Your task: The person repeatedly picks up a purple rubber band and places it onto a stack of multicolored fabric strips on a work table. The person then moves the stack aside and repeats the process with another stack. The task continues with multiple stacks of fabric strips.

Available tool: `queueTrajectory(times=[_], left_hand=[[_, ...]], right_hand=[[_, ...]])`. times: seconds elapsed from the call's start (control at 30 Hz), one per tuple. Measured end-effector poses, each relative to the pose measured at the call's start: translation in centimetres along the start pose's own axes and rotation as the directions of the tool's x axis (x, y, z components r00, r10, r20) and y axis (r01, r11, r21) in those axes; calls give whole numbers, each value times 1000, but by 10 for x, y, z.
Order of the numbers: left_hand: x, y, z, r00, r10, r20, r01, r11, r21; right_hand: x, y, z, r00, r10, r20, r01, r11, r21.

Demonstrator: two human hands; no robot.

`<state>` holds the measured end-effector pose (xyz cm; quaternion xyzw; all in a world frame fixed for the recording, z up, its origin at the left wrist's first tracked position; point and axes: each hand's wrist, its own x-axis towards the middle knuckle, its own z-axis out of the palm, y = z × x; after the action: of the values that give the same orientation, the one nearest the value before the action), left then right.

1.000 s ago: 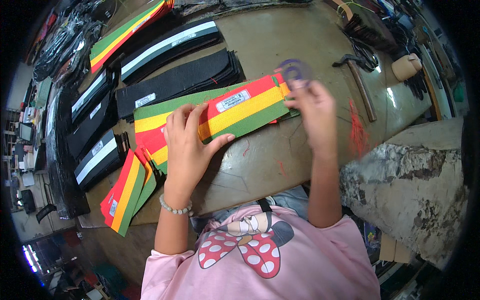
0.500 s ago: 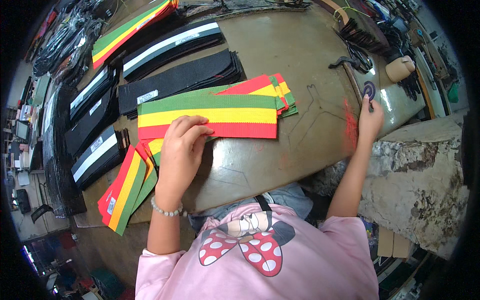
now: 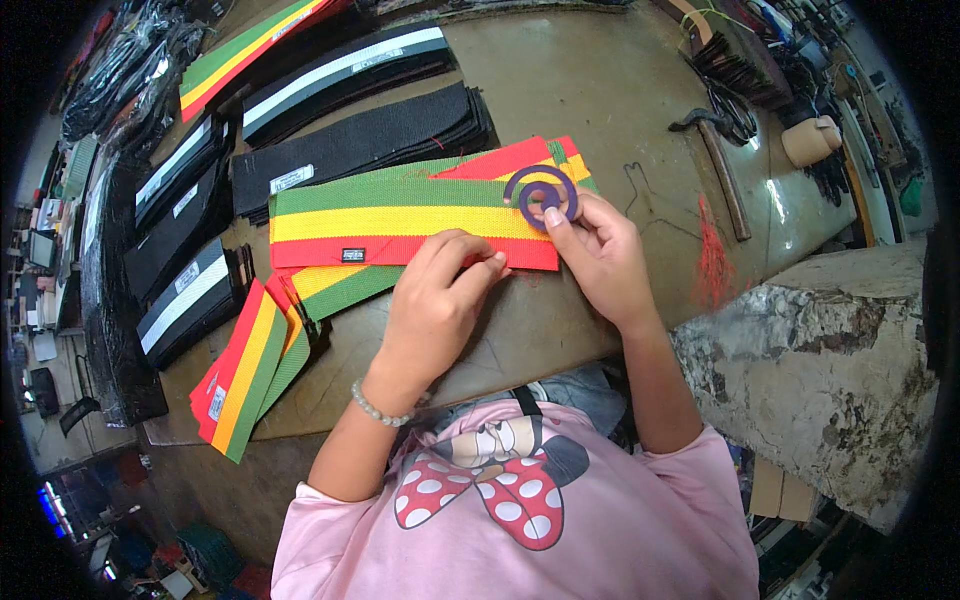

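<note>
Pinching a flat purple spiral (image 3: 572, 197) in the firmly closed right grip (image 3: 603, 250), over the right end of a ribbed, woven green-yellow-red strip (image 3: 400, 218) lying across more striped strips (image 3: 345, 288) on the glossy bench (image 3: 560, 90), near stacked black strips (image 3: 360, 140). Curling the left grip (image 3: 440, 295) nearly closed at the lower red edge; cannot tell whether pinching it.

Fabric strips (image 3: 400, 220) on table (image 3: 570, 80), left of hammer (image 3: 726, 185)
</note>
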<state>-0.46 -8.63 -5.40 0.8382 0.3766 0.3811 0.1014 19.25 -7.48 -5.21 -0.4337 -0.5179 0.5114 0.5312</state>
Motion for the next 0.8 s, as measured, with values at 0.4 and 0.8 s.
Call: queueTrajectory(times=[0.4,0.8], left_hand=[[4,24,8,956,-275,-105,280,960,29],[7,20,19,922,-363,-138,382,912,150]], right_hand=[[-4,6,-8,989,-100,105,103,994,-27],[4,0,8,990,-141,30,141,990,15]])
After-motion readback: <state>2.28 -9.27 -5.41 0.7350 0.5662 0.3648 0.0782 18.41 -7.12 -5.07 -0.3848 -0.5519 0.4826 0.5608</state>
